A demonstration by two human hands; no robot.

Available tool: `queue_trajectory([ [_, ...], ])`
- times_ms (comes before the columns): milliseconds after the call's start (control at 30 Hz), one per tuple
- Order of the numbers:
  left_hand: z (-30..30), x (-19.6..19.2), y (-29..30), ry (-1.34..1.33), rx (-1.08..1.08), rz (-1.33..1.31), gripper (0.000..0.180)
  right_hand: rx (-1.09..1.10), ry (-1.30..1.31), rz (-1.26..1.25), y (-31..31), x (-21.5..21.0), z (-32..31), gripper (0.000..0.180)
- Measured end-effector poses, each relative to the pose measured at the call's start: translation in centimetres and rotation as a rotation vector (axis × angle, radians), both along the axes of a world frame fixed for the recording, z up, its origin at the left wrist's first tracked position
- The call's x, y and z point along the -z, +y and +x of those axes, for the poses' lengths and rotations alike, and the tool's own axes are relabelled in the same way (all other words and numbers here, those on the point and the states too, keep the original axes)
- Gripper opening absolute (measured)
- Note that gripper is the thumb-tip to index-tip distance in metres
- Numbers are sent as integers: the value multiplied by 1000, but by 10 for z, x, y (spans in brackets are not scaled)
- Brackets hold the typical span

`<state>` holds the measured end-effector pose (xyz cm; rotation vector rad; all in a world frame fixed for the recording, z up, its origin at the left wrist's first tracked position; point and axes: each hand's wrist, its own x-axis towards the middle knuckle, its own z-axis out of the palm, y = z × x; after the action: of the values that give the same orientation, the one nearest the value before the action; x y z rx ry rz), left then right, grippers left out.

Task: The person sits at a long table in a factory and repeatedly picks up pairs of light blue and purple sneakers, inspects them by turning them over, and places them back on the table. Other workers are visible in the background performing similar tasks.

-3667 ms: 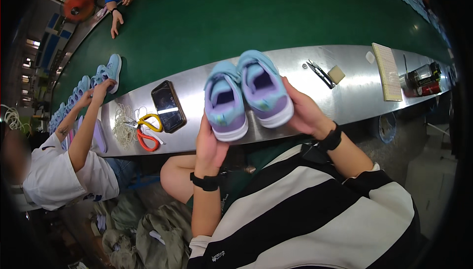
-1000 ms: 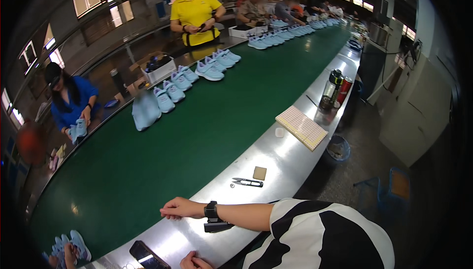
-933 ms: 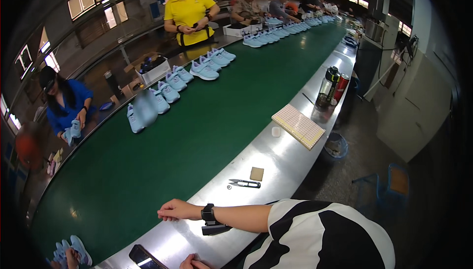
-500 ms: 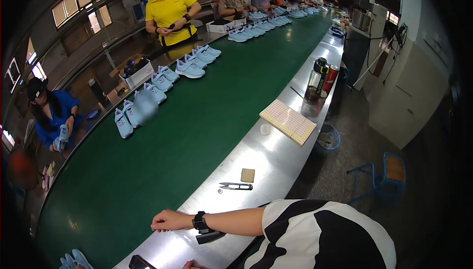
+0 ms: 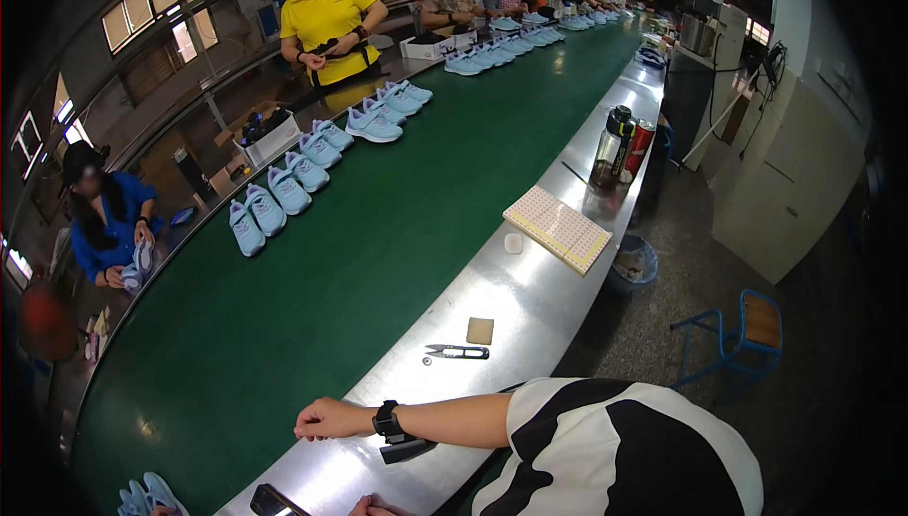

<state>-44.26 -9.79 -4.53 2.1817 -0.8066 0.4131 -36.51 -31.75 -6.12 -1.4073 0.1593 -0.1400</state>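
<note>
My right hand [image 5: 326, 419] rests over the edge where the green belt [image 5: 378, 261] meets the metal ledge [image 5: 416, 374]. Its fingers are curled in a loose fist with nothing showing in them. A black watch circles that wrist, and a dark flat object [image 5: 407, 450] lies just under it. Only a little of what seems to be my left hand [image 5: 375, 507] shows at the bottom edge; its fingers are hidden. Near it lies a black phone [image 5: 274, 501]. Farther up the ledge are thread snips [image 5: 459, 352], a small metal ring [image 5: 427, 361] and a tan square pad [image 5: 480, 331].
Light blue sneakers [image 5: 288, 192] line the belt's far side; several more [image 5: 151, 495] sit at the lower left. A ticket sheet pad [image 5: 558, 227], bottle [image 5: 612, 147] and red can [image 5: 639, 149] stand along the ledge. Co-workers, one in blue [image 5: 113, 223], work opposite. A stool [image 5: 757, 322] stands right.
The whole view has shifted slightly. The co-worker in blue has turned the shoe in their hands. My right hand stays in the same place, still curled.
</note>
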Motion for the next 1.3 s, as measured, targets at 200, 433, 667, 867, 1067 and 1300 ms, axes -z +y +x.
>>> queue_trajectory([
  [200,0,-1,2,-18,-16,-2,19,-11,-11,-11,4,-3,1,27],
  [433,-2,4,4,-2,-24,5,18,-6,-8,-24,3,2,0,27],
  [667,4,17,5,105,-36,-36,18,5,-83,-27,-2,11,2,22],
  [867,13,16,1,41,29,-42,22,46,71,202,-3,5,-2,20],
  [1067,11,18,4,47,17,-80,24,35,113,261,1,-13,-5,18],
  [1300,10,12,0,52,15,-108,21,40,100,175,-5,-8,-6,21],
])
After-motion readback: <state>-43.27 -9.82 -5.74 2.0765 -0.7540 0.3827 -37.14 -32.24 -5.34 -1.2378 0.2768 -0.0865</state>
